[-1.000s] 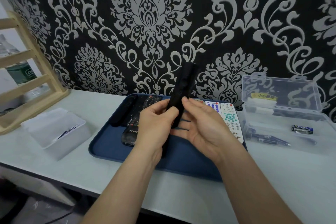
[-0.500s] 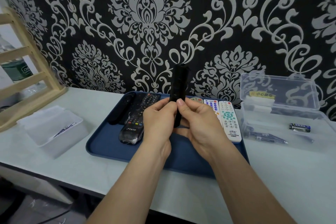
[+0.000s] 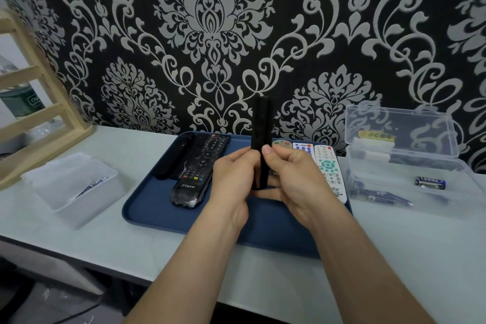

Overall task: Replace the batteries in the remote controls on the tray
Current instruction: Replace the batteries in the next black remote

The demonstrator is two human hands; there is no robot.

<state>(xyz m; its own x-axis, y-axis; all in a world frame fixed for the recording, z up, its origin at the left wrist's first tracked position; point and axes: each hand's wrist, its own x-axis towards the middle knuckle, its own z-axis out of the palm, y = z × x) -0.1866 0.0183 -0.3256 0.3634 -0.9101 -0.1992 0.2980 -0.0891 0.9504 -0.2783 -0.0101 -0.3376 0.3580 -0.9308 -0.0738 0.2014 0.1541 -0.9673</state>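
I hold a slim black remote (image 3: 260, 123) upright above the blue tray (image 3: 147, 208). My left hand (image 3: 231, 179) grips its lower part from the left. My right hand (image 3: 297, 179) grips it from the right, thumb pressed on its face. On the tray lie a plain black remote (image 3: 175, 158), a black remote with coloured buttons (image 3: 197, 173) in a clear wrap, and white remotes (image 3: 328, 168) partly hidden behind my right hand. Blue batteries (image 3: 430, 182) lie in the clear box (image 3: 410, 192) at the right.
A white open tub (image 3: 73, 189) stands left of the tray. A wooden rack (image 3: 39, 113) is at the far left, with a bottle behind it. The clear box's lid (image 3: 399, 129) leans against the patterned wall. The table's front edge runs close below the tray.
The remote has turned from a tilt to upright, edge-on. My hands have closed tighter round its lower part, and my right thumb now presses on it.
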